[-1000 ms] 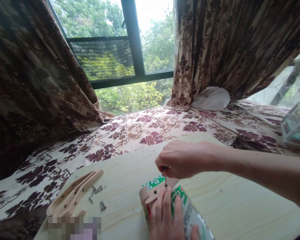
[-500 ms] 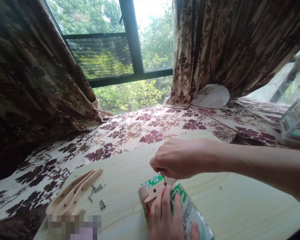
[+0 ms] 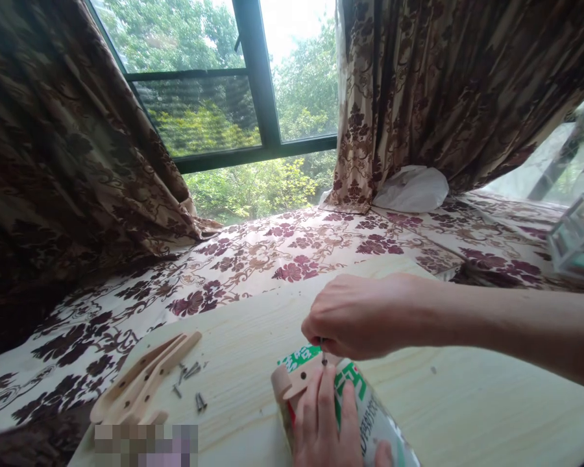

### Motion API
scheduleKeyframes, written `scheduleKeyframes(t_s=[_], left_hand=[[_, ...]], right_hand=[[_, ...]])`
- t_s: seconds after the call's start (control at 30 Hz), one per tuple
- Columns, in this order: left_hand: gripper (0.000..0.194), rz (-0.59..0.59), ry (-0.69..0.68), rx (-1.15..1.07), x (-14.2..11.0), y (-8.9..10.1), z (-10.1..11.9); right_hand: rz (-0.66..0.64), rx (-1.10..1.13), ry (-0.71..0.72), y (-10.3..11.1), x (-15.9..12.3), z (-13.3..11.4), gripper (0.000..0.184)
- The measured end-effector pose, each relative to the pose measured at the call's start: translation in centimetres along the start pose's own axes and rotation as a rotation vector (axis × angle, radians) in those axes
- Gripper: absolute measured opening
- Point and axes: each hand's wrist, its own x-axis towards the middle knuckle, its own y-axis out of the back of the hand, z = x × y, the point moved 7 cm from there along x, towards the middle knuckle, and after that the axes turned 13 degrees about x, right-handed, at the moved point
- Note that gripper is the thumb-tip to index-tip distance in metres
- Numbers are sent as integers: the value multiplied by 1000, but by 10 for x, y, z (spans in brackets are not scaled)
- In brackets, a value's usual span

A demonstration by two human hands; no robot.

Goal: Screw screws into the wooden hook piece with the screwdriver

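Observation:
My right hand is closed in a fist around a screwdriver, with its handle hidden in the fingers. Below the fist, the thin metal shaft points down at a dark screw head or hole in a pale wooden piece. This piece has a rounded end and another dark hole. My left hand lies with fingers stretched out over the wooden piece, pressing on it. Under both is a green and white printed packet, and the left thumb rests on it.
Several loose screws lie on the light wooden board. To their left are curved wooden pieces with holes, beside a pixelated patch. Patterned cloth stretches behind, with a white plastic bag and a clear box.
My right fist shifted slightly left, then back right and lower, on the screwdriver. The left hand and the wooden piece stay in place.

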Motion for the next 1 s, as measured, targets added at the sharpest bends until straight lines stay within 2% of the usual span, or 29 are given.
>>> scheduleKeyframes(t_s=[0.13, 0.23, 0.37, 0.5, 0.77, 1.0], left_hand=[[40, 14, -10, -21, -1, 0, -1], [40, 10, -8, -14, -3, -2, -1], [40, 25, 16, -10, -4, -2, -1], [41, 9, 33, -19, -4, -2, -1], [41, -22, 16, -27, -1, -1, -1], [44, -38, 11, -37, -2, 0, 1]], right_hand=[[68, 103, -35, -4, 1, 10, 19], [62, 137, -71, -2, 0, 15, 21], [10, 54, -25, 6, -3, 5, 21], [-48, -45, 16, 3, 0, -2, 16], [82, 83, -32, 0, 4, 14, 22], [39, 19, 27, 2, 0, 5, 22]])
